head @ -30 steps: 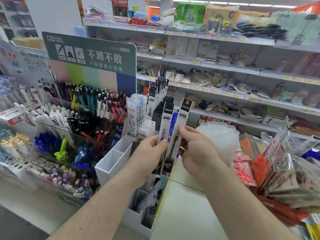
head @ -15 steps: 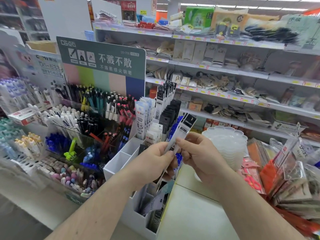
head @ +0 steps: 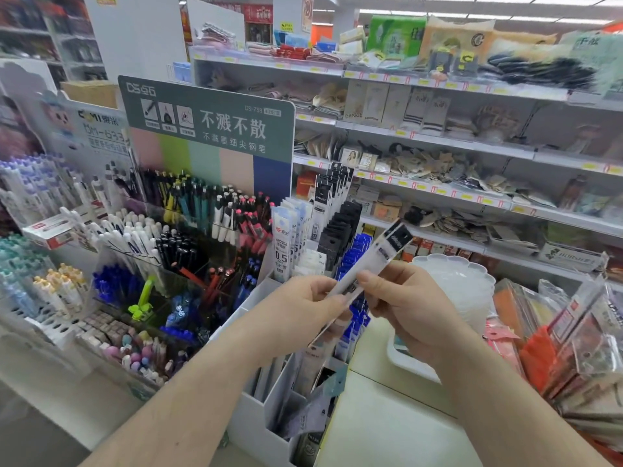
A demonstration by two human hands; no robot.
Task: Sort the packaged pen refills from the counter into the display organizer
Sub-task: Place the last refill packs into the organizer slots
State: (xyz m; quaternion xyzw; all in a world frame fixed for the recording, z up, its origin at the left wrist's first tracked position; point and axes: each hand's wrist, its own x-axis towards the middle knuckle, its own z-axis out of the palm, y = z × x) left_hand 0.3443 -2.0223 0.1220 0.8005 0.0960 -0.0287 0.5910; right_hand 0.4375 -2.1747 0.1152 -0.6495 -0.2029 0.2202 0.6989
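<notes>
A slim pack of pen refills point(head: 380, 258) with a black header card is tilted up to the right above the white display organizer point(head: 256, 414). My left hand point(head: 300, 318) pinches its lower part and my right hand point(head: 408, 308) grips its middle. More packs with black, blue and white headers point(head: 332, 230) stand upright in the organizer's compartments. The pack's lower end is hidden behind my fingers.
A tiered pen display point(head: 175, 237) with a green sign point(head: 209, 119) fills the left. A stack of clear scalloped plates point(head: 455, 281) stands behind my right hand. Bagged goods point(head: 573, 338) crowd the right. The pale counter point(head: 387, 433) lies below, shelves behind.
The bunch of packs I held upright a second ago is down to one pack, now tilted to the right. The view has shifted so the displays sit further right.
</notes>
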